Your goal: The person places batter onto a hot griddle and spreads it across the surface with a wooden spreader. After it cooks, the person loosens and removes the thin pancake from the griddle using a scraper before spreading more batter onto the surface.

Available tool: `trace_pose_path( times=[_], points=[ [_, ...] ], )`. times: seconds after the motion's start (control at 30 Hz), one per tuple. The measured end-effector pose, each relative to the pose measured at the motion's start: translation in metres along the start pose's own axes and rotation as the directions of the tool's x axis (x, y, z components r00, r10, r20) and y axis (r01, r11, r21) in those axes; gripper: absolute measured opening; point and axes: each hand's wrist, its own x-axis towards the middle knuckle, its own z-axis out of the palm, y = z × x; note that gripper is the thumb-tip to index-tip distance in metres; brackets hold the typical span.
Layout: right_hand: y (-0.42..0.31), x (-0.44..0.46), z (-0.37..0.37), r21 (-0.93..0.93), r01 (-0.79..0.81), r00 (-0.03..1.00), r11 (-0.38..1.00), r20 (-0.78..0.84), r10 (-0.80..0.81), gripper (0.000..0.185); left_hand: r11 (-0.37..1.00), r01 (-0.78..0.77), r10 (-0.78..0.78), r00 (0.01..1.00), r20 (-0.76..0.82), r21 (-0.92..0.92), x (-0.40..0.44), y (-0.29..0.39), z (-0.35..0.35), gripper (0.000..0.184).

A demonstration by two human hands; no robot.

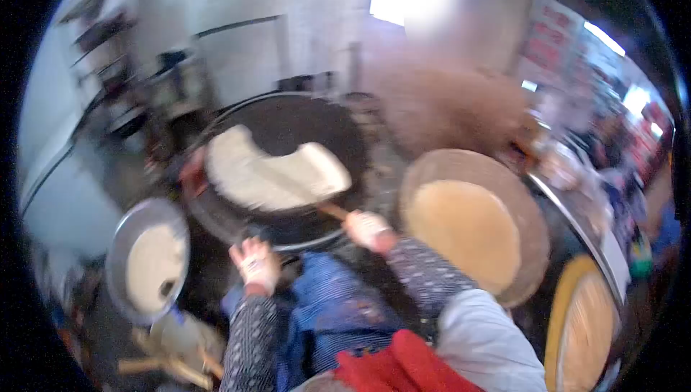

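Observation:
A large round dark griddle lies in front of me, with pale batter spread in a curved band over its near and left part. My right hand is closed round the wooden handle of a spreading tool at the griddle's near right edge; the tool's far end is blurred against the batter. My left hand is empty, its fingers spread, by the near rim of the griddle.
At left stands a metal bowl of pale batter, with wooden sticks below it. A wide basin of tan batter is at right. Beyond it sits a yellow-rimmed round tray. Shelves stand at the back left.

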Motion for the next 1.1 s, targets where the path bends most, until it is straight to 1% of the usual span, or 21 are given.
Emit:
trace_pose_path(
  times=[0.03,0.07,0.1,0.17,0.27,0.3,0.37,0.4,0.43,0.5,0.57,0.63,0.67,0.7,0.77,0.87,0.9,0.97,1.0,1.03,1.1],
  points=[
    [0.009,-0.013,-0.005,0.219,0.023,0.998,0.976,0.053,-0.036,0.025,0.994,-0.037,0.029,0.996,-0.083,-0.098,-0.001,0.012,0.023,0.048],
    [0.039,-0.005,0.021,0.184,-0.053,0.996,0.982,-0.058,0.065,0.032,0.985,-0.124,0.11,0.988,-0.112,-0.122,0.0,0.023,0.043,0.051],
    [0.036,-0.011,-0.003,0.255,-0.181,0.974,0.95,-0.087,0.209,0.031,0.98,-0.125,0.118,0.991,-0.06,-0.152,-0.004,0.031,0.051,0.057],
    [0.018,0.017,-0.01,0.209,-0.166,0.968,0.964,-0.153,0.2,0.03,0.984,-0.115,0.109,0.993,-0.053,-0.134,-0.004,0.013,0.062,0.067],
    [-0.012,-0.008,-0.033,0.146,-0.003,0.984,0.989,-0.176,0.029,0.032,0.985,-0.155,0.145,0.982,-0.122,-0.074,-0.004,0.003,0.084,0.069],
    [0.002,0.013,0.001,0.039,0.002,0.985,0.999,-0.17,0.005,0.03,0.986,-0.154,0.146,0.982,-0.115,-0.057,-0.006,0.0,0.084,0.069],
    [0.023,0.023,0.01,0.004,-0.148,0.952,0.989,-0.27,0.144,0.03,0.989,-0.139,0.136,0.988,-0.075,-0.044,-0.007,-0.006,0.078,0.071],
    [0.023,0.018,-0.003,0.003,-0.156,0.961,0.988,-0.23,0.153,0.032,0.991,-0.127,0.125,0.991,-0.056,-0.032,-0.007,-0.007,0.076,0.071],
    [0.023,0.032,0.006,0.109,-0.167,0.954,0.98,-0.234,0.188,0.033,0.993,-0.117,0.116,0.993,-0.033,-0.017,-0.006,-0.01,0.074,0.071],
    [0.004,0.022,-0.008,0.041,-0.058,0.977,0.997,-0.203,0.065,0.034,0.996,-0.085,0.085,0.996,-0.021,-0.007,-0.002,-0.012,0.069,0.067],
    [0.0,0.014,-0.007,0.146,-0.063,0.991,0.987,-0.112,0.08,0.035,0.999,-0.045,0.045,0.999,0.025,-0.021,-0.002,-0.01,0.063,0.065],
    [0.035,0.038,0.04,-0.121,-0.108,0.948,0.987,-0.312,0.066,0.028,0.999,-0.036,0.037,0.999,-0.02,0.012,0.003,-0.018,0.078,0.063],
    [0.042,0.045,0.034,-0.09,-0.148,0.941,0.985,-0.32,0.112,0.027,0.999,-0.029,0.029,1.0,-0.008,0.033,0.005,-0.021,0.078,0.062],
    [0.036,0.047,0.016,0.093,-0.21,0.945,0.973,-0.234,0.226,0.024,0.998,-0.02,0.02,1.0,0.008,0.059,0.007,-0.026,0.079,0.062],
    [0.029,0.047,0.025,-0.176,-0.036,0.897,0.984,-0.44,-0.046,0.023,0.999,-0.024,0.026,0.999,-0.04,0.046,0.008,-0.033,0.082,0.062],
    [0.013,0.014,-0.012,-0.06,0.012,0.976,0.998,-0.217,-0.025,0.018,0.999,-0.014,0.009,0.989,-0.151,-0.031,0.019,-0.044,0.103,0.066],
    [0.027,0.024,-0.002,-0.061,-0.014,0.98,0.998,-0.197,0.001,0.02,0.999,-0.03,0.027,0.991,-0.133,-0.019,0.016,-0.044,0.088,0.066],
    [0.047,0.046,0.017,-0.149,-0.088,0.949,0.985,-0.314,0.038,0.023,0.999,0.019,-0.022,0.994,-0.104,-0.032,0.021,-0.047,0.082,0.063],
    [0.043,0.048,0.013,-0.164,-0.107,0.932,0.981,-0.36,0.041,0.025,0.999,0.01,-0.002,0.986,-0.165,0.044,0.023,-0.057,0.1,0.061],
    [0.032,0.047,-0.001,0.031,-0.145,0.963,0.989,-0.224,0.148,0.033,1.0,0.021,-0.017,0.99,-0.138,0.021,0.023,-0.058,0.096,0.059],
    [0.015,0.022,-0.006,0.073,-0.039,0.972,0.997,-0.229,0.055,0.034,0.996,0.066,-0.061,0.995,-0.081,0.052,0.02,-0.052,0.083,0.056]
  ],
)
